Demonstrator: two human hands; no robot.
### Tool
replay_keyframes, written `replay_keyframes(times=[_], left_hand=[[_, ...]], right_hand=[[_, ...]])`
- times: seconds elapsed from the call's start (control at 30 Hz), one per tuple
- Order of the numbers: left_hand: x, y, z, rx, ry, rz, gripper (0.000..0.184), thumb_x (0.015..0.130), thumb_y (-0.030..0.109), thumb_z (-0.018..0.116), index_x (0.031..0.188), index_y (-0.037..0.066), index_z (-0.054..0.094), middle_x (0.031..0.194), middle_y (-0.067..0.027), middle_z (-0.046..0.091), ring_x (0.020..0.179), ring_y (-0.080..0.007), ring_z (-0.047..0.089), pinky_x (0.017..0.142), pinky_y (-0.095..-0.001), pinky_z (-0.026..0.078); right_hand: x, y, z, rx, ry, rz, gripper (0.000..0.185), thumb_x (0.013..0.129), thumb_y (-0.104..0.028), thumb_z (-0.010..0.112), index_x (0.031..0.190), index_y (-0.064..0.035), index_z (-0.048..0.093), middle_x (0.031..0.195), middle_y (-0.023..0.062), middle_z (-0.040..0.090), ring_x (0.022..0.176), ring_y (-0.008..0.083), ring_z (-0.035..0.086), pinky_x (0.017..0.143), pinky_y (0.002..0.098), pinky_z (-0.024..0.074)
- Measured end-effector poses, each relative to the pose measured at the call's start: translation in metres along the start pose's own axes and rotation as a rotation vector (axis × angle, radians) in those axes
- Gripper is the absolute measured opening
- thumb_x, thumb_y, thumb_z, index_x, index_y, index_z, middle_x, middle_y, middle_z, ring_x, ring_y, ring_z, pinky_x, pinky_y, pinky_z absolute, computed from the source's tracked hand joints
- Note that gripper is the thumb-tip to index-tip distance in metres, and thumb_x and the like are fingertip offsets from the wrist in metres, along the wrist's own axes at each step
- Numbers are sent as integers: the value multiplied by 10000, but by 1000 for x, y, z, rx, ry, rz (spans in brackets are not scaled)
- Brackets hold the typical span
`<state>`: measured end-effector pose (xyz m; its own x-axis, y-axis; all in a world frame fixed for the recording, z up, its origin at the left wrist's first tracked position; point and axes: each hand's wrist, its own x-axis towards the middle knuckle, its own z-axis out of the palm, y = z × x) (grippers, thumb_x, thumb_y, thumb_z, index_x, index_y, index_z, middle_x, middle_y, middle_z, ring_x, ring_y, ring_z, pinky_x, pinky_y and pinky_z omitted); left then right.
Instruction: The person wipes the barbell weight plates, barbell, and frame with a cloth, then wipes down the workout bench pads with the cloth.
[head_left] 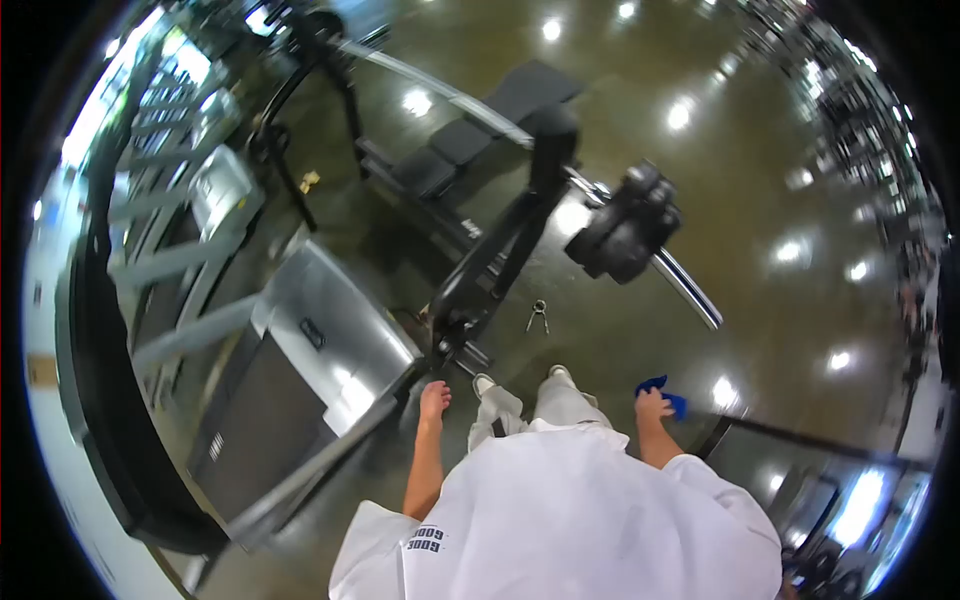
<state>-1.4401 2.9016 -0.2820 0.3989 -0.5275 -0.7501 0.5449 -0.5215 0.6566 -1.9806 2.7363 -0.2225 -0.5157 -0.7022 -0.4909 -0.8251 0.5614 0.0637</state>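
Note:
My right hand [653,405] hangs at my right side, closed around a bunched blue cloth [677,404] that sticks out past the fingers. On the other side, my left hand [435,398] hangs beside my leg with its fingers loosely bent and nothing visible in it. It is nearest the foot of the black bench press rack [490,250]. A barbell [455,95] rests across the rack, with black weight plates [625,225] on its near end. A spring collar [538,316] lies on the floor ahead of my shoes.
A treadmill [335,325] stands close on my left, with more treadmills beyond it. The black padded bench [470,140] extends away from the rack. A dark-edged mirror or glass panel [760,455] is at my right. A small yellowish item [309,181] lies on the floor.

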Motion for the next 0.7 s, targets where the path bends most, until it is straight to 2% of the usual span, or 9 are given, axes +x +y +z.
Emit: replay_keyframes(times=[0.1, 0.13, 0.2, 0.37, 0.43, 0.53, 0.6, 0.63, 0.7], left_hand=[[-4, -3, 39, 61, -71, 57, 333, 1027, 336, 602, 1242, 85, 640, 1010, -66, 709, 805, -154, 679, 714, -290, 547], [-4, -4, 55, 71, -94, 23, 329, 1021, 332, 615, 1249, 97, 642, 1028, -59, 706, 812, -151, 676, 714, -285, 542], [-2, -14, 88, 91, -134, -8, 307, 1004, 299, 628, 1237, 102, 656, 1036, -47, 693, 812, -142, 665, 711, -277, 532], [7, -50, 208, 196, -320, 68, 185, 986, 248, 628, 1029, 69, 645, 809, -12, 629, 672, -117, 571, 576, -263, 460], [26, -68, 262, 477, -467, 8, 160, 984, 222, 622, 1040, 74, 651, 815, -30, 627, 671, -113, 581, 565, -269, 463], [-38, -91, 364, 397, -276, -52, 215, 996, 227, 607, 1116, 57, 662, 827, -41, 645, 692, -123, 603, 588, -299, 493], [-67, -100, 430, 584, -395, 351, 352, 1015, 261, 612, 1281, 34, 648, 957, -81, 704, 844, -169, 675, 735, -335, 559], [-88, -97, 458, 584, -395, 354, 352, 1015, 261, 612, 1281, 34, 648, 957, -81, 704, 844, -169, 675, 735, -335, 559], [-131, -78, 519, 780, -907, 423, 484, 1024, 309, 629, 1409, 18, 591, 1154, -131, 734, 1063, -237, 695, 954, -381, 551]], right_hand=[[-14, 76, 4, -129, 509, 48, 347, 991, -308, 618, 1242, -93, 725, 1306, 196, 683, 1377, 508, 420, 1209, 658, 231], [-13, 102, 12, -112, 508, 89, 347, 991, -308, 618, 1242, -93, 725, 1306, 196, 683, 1377, 508, 420, 1209, 658, 231], [-8, 149, 27, 430, 693, 231, 312, 968, -246, 652, 1196, -46, 727, 1235, 215, 707, 1275, 455, 543, 1127, 564, 378], [-17, 237, 50, 748, 655, 304, 342, 994, -301, 622, 1193, -38, 710, 1122, 244, 727, 1018, 462, 678, 877, 560, 526], [16, 271, 63, 653, 637, 430, 374, 966, -323, 653, 1222, -61, 726, 1137, 226, 735, 1028, 442, 683, 915, 548, 531], [64, 301, 29, 1103, 482, 557, 364, 969, -194, 653, 1238, 47, 691, 1216, 257, 716, 1131, 410, 669, 1024, 496, 505], [114, 307, 8, 1250, 482, 578, 369, 985, -181, 644, 1259, 66, 669, 1230, 248, 714, 1137, 380, 672, 1032, 470, 504], [144, 311, 8, 1269, 473, 407, 374, 1000, -177, 640, 1278, 73, 649, 1247, 218, 709, 1140, 338, 667, 1032, 443, 500], [189, 315, -13, 1395, 356, 91, 375, 1026, -162, 628, 1331, 56, 619, 1256, 137, 693, 1115, 231, 642, 1010, 377, 492]])
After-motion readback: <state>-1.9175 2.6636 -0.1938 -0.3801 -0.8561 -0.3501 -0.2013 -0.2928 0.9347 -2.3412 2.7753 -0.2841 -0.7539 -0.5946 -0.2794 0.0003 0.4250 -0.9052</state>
